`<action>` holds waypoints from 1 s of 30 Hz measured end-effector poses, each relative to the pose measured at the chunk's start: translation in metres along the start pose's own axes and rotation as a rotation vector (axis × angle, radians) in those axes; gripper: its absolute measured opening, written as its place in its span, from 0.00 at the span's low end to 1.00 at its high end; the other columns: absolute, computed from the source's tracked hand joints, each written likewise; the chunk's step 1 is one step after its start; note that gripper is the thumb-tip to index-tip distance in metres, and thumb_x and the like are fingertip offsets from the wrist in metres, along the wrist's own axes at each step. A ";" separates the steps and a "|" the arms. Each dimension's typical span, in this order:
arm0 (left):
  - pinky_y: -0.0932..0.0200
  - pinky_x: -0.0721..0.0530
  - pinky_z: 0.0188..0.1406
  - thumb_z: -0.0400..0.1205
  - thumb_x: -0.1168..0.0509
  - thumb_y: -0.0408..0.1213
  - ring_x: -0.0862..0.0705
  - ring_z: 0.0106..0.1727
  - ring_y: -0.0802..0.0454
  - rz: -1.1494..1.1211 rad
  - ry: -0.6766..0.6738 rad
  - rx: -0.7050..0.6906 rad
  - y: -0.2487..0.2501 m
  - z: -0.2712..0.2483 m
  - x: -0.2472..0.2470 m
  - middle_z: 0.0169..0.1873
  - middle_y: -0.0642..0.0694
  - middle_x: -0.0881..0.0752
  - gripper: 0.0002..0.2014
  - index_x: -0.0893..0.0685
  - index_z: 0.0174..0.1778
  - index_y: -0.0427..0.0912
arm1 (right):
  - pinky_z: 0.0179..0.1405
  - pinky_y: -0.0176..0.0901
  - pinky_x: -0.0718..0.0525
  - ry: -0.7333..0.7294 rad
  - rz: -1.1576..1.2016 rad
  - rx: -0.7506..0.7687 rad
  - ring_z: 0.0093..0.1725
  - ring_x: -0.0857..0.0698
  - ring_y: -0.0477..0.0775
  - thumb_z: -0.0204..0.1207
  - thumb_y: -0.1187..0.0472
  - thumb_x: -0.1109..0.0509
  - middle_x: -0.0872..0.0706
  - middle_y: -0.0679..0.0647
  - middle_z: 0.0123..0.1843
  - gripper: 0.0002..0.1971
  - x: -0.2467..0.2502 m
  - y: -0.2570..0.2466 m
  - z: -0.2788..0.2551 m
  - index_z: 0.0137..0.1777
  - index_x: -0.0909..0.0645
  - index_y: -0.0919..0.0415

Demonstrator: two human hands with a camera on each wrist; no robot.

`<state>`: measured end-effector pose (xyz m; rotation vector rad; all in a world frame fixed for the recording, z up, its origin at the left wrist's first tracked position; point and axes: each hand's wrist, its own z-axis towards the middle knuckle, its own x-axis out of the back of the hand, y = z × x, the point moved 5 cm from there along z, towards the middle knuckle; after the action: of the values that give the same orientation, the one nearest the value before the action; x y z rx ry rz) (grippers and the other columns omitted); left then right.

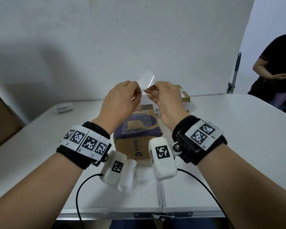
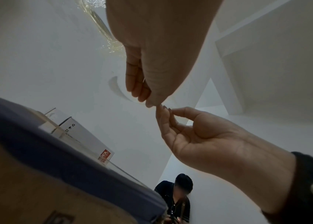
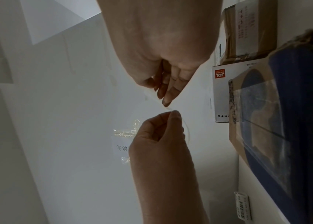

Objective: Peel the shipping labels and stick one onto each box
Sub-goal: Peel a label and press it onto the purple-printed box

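Both hands pinch one shipping label (image 1: 147, 80) between their fingers (image 1: 135, 90), apparently separating its backing. The boxes (image 1: 137, 128) wait beneath the fingers, unlabelled.

Thin glossy white paper label sheet (image 1: 148, 80) caught glare; brown matt cardboard box (image 1: 135, 138) had shiny clear tape on top; smooth white matt plastic-looking tabletop (image 1: 221, 129), metal hinge (image 1: 162, 216).

black wristbands (image 1: 82, 144), checkered markers, white pods
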<state>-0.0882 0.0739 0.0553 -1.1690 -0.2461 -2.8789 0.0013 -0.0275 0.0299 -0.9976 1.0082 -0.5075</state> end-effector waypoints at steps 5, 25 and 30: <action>0.47 0.15 0.40 0.80 0.35 0.38 0.18 0.40 0.50 -0.036 0.046 0.061 -0.004 0.002 0.008 0.39 0.51 0.16 0.04 0.18 0.45 0.43 | 0.46 0.39 0.12 -0.081 -0.021 0.036 0.43 0.11 0.51 0.83 0.63 0.36 0.13 0.56 0.42 0.07 -0.005 -0.007 -0.003 0.45 0.19 0.63; 0.66 0.12 0.36 0.82 0.34 0.29 0.18 0.28 0.58 -1.218 -0.226 0.777 -0.045 -0.019 0.005 0.31 0.49 0.11 0.07 0.15 0.39 0.39 | 0.48 0.46 0.11 -0.229 -0.542 0.099 0.47 0.11 0.49 0.80 0.65 0.32 0.12 0.50 0.49 0.11 0.006 -0.008 0.009 0.60 0.19 0.55; 0.66 0.13 0.31 0.82 0.34 0.29 0.17 0.27 0.57 -1.144 -0.218 0.827 -0.050 -0.030 0.001 0.33 0.47 0.11 0.06 0.17 0.39 0.39 | 0.35 0.31 0.14 -0.337 -0.594 0.054 0.41 0.13 0.45 0.80 0.69 0.32 0.17 0.45 0.60 0.20 0.004 0.000 0.002 0.70 0.21 0.54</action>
<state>-0.1138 0.1182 0.0278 -1.3445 -2.4816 -2.6003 0.0052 -0.0295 0.0289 -1.2854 0.3834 -0.8148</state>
